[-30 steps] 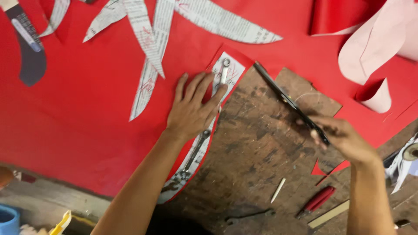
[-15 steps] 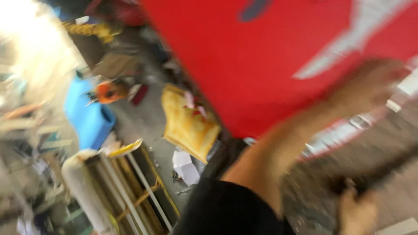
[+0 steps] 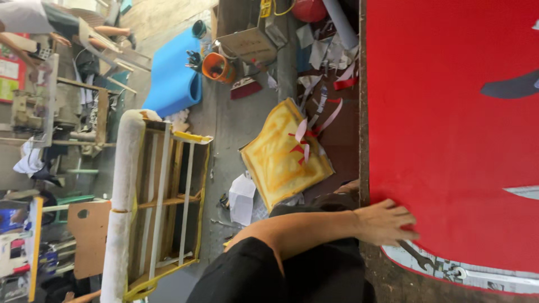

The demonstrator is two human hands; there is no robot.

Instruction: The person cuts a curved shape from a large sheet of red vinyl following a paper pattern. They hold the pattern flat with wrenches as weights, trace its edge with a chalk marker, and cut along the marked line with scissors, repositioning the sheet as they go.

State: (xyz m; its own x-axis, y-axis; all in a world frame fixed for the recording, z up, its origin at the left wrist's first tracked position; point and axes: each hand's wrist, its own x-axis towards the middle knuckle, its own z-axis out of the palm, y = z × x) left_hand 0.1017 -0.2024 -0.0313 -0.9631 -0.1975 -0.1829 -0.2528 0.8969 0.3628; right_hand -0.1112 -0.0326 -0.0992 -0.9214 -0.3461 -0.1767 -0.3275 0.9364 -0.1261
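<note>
Red sheet (image 3: 449,140) lies under my fingers (image 3: 400,220), which are spread flat and pressed down near its lower edge; they pinch nothing. This is my left hand (image 3: 384,223), palm down, with the forearm running back toward my dark shirt (image 3: 281,275). Just beside my fingertips a wrench-like metal tool (image 3: 416,256) lies on a strip of printed paper (image 3: 477,275) that follows the curved edge of the red sheet. Rough, dark tabletop (image 3: 393,286) shows below that strip. My right hand is out of view, so I cannot tell how its fingers stand.

Farther up the red sheet sits a dark grey cut-out shape (image 3: 514,85), well apart from my hand. Past the table's edge the floor is littered with red and white paper scraps (image 3: 323,106). A yellow cushion (image 3: 283,154) lies there, near my arm. Beyond it are an orange bucket (image 3: 216,66), a blue foam roll (image 3: 171,73) and a wooden frame with yellow trim (image 3: 168,207).
</note>
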